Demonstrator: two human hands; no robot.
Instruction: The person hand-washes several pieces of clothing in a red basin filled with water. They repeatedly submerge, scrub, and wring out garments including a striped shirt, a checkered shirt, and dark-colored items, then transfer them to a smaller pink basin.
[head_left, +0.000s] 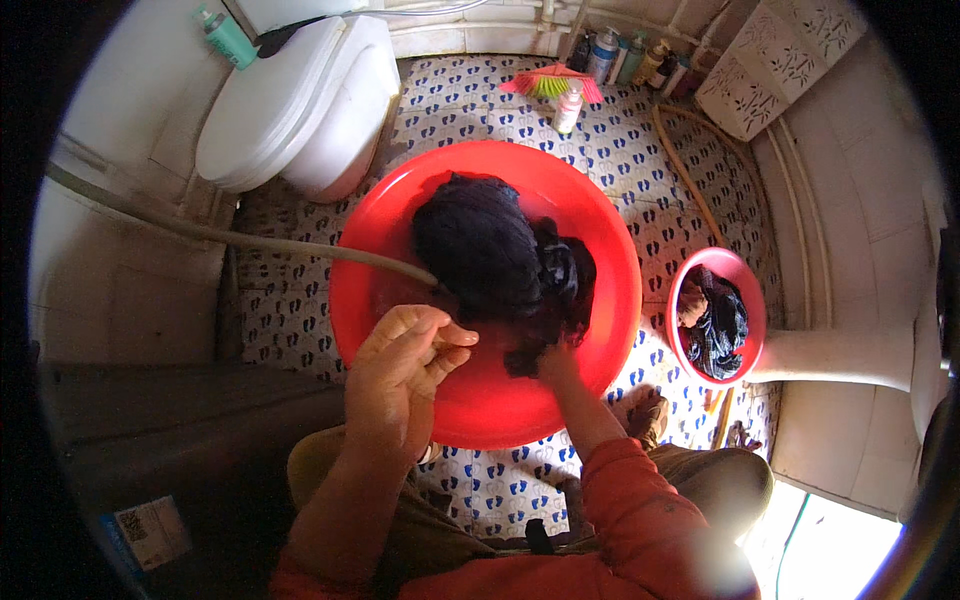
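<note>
A large red plastic basin (487, 416) stands on the floor in front of me, with dark wet clothes (480, 240) in shallow water. The end of a grey hose (285, 246) reaches over its left rim to the clothes. My left hand (409, 364) is raised above the near left part of the basin, fingers partly curled and apart, with nothing seen in it. My right hand (557, 366) is low in the basin at the near edge of the dark cloth; its fingers are blurred and partly hidden, so a hold on the cloth cannot be made out.
A white toilet (262, 105) with a green bottle (229, 41) on top is at upper left. Beyond the basin are a pink broom head (551, 81) and a white pump bottle (568, 111). A small pink basin (756, 315) holding clothes stands right, near a pedestal (840, 356).
</note>
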